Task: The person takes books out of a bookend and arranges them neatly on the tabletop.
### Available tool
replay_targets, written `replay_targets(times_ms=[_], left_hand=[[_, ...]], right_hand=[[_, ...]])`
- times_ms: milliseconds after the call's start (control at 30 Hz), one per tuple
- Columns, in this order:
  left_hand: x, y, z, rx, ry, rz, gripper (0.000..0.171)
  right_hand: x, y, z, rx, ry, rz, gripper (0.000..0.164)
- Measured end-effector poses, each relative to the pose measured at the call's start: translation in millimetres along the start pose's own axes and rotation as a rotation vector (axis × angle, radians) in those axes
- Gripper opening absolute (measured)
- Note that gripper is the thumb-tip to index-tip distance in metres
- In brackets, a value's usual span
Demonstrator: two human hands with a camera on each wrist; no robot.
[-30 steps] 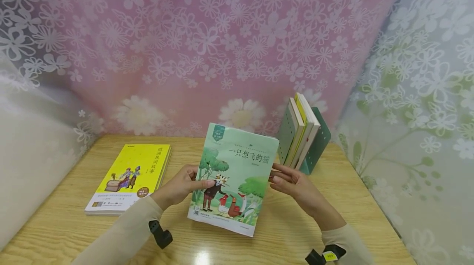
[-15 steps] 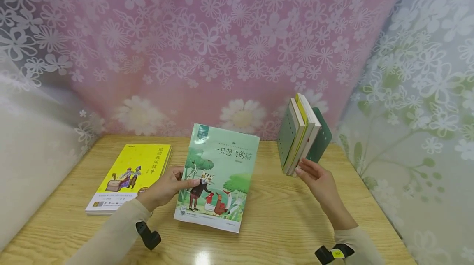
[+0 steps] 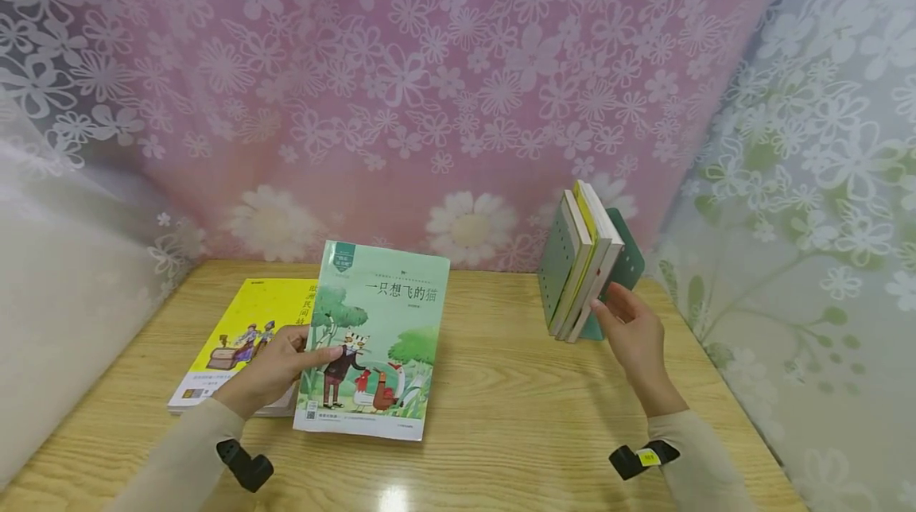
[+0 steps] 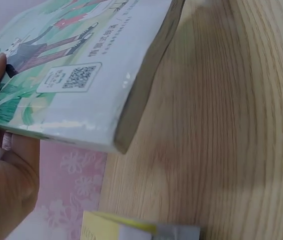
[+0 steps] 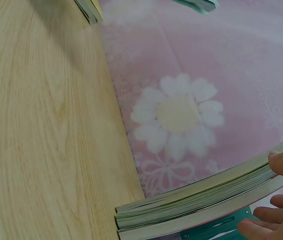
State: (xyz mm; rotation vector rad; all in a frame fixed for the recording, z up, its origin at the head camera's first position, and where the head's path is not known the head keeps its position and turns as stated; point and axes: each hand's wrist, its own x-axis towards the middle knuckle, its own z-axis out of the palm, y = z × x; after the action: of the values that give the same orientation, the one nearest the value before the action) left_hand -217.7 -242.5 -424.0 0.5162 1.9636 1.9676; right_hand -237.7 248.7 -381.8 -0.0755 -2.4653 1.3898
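My left hand (image 3: 275, 365) grips a green picture-covered book (image 3: 390, 317) by its left edge, thumb on the front cover and fingers behind. The book is raised and tilted, overlapping a yellow book (image 3: 232, 321) in the head view. My right hand (image 3: 637, 345) is at the right side of a row of upright books (image 3: 588, 281). Its thumb (image 5: 281, 164) lies at the page edges, while the loosely extended fingers (image 5: 261, 227) are beside the outer book, near the green bookend (image 3: 628, 251). A second bookend plate (image 3: 556, 273) stands at the row's left.
The wooden table (image 3: 494, 401) meets a pink floral curtain (image 3: 386, 114) at the back. A pale floral curtain (image 3: 801, 273) hangs along the right side. The yellow book lies flat at the left on top of other book edges.
The left hand has carried the green book leftward until it overlaps the yellow one. The right hand has left the green book and moved right to the upright row, reaching its outer side.
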Motion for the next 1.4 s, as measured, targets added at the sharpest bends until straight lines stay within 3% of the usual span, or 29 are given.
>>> replay_targets(times_ms=[167, 367, 567, 767, 967, 1133, 1400], left_hand=[[-12.4, 3.4, -12.3, 0.03, 0.05, -0.042, 0.035], [-24.3, 5.9, -28.2, 0.077, 0.082, -0.026, 0.035], [-36.9, 9.1, -56.0, 0.113, 0.086, -0.011, 0.03], [-49.6, 15.8, -84.4, 0.179, 0.11, -0.039, 0.027], [-63.2, 19.1, -109.6, 0.121, 0.123, -0.073, 0.032], [-67.5, 19.9, -129.9, 0.128, 0.151, -0.165, 0.03], [-53.7, 20.4, -147.8, 0.158, 0.191, -0.364, 0.016]], right_hand=[[10.5, -1.7, 0.4, -0.004, 0.043, -0.014, 0.06], [21.6, 3.0, 2.3, 0.014, 0.07, -0.043, 0.056], [27.2, 4.7, 1.8, 0.049, 0.07, -0.041, 0.054], [33.5, 3.9, -0.6, 0.038, 0.08, -0.037, 0.055], [41.7, 5.7, 2.4, 0.058, 0.073, -0.058, 0.054], [44.5, 4.7, 4.5, 0.038, 0.083, -0.056, 0.051], [44.1, 0.4, 3.4, 0.006, 0.078, -0.039, 0.051]])
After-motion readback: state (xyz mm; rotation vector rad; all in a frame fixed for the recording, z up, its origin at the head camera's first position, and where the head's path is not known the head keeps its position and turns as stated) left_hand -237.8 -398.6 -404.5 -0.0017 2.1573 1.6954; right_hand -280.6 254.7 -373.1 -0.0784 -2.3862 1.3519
